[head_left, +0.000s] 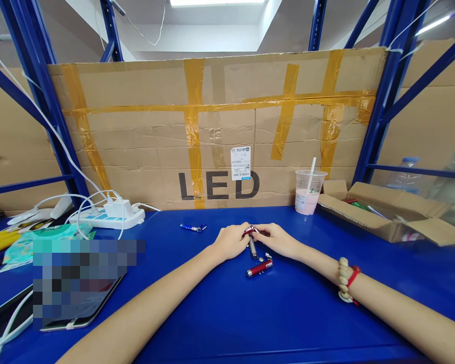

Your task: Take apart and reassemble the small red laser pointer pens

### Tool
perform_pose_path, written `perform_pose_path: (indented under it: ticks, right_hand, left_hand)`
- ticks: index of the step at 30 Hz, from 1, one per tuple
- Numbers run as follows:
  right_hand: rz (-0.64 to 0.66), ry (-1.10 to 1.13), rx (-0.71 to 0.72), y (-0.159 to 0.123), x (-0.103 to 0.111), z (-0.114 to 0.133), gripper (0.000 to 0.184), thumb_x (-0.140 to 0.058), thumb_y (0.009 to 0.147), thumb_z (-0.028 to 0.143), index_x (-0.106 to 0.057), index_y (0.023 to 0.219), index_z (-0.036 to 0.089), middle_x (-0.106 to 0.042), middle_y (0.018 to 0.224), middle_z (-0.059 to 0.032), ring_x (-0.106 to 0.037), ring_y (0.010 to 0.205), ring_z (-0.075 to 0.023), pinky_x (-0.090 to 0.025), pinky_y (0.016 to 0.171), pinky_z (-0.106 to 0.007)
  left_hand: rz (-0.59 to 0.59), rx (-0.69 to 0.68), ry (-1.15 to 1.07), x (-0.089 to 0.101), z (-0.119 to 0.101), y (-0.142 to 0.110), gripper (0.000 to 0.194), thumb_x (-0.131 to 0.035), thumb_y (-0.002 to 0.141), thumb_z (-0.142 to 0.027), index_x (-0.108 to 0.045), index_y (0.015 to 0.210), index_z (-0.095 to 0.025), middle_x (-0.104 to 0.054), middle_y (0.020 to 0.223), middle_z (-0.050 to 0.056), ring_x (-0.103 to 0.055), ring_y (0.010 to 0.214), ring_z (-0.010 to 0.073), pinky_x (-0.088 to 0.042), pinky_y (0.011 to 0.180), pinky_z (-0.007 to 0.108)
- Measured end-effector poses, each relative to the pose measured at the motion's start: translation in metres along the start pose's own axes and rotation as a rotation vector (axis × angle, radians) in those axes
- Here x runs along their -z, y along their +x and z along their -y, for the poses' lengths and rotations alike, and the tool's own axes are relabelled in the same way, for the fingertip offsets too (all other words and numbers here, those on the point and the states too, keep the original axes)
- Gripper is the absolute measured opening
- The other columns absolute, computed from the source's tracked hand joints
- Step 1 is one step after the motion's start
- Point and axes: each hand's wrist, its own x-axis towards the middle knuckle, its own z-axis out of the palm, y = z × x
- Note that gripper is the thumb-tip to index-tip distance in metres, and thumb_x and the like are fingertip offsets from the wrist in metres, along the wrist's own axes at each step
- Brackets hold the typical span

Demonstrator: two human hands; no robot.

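My left hand [230,241] and my right hand [276,239] meet fingertip to fingertip over the blue tabletop. Both are closed on a small shiny red mini flashlight [249,230], partly hidden by the fingers. Just below the fingertips lies a slim grey metal tube [253,248]. Nearer to me rests a second red mini flashlight [259,268], lying at a slant. Beside it are a small round silver piece, perhaps a button cell [261,260], and a little metal end piece [268,257]. A blue mini flashlight [191,228] with a clasp lies left of my hands.
A white power strip [132,217] with cables and a tablet [94,298] are on the left. At the back right stand a plastic cup [305,202] with a straw and an open cardboard box [375,226]. A tall cardboard panel [155,151] closes off the back.
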Motion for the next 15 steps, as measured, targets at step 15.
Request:
perform_pose_path:
  ticks: [15]
  right_hand:
    - [0.024,-0.078,0.038,0.0007,0.0004,-0.0071,0.031,-0.041,0.082,0.037,-0.064,0.085,0.016,-0.055,0.064,0.0014,-0.041,0.055,-0.0108,-0.033,0.052,-0.024]
  left_hand:
    - [0.008,-0.005,0.027,-0.0003,-0.0003,0.0,0.017,-0.031,0.084,-0.024,-0.046,0.091,-0.024,-0.062,0.089,0.001,-0.059,0.083,0.018,-0.044,0.065,0.026]
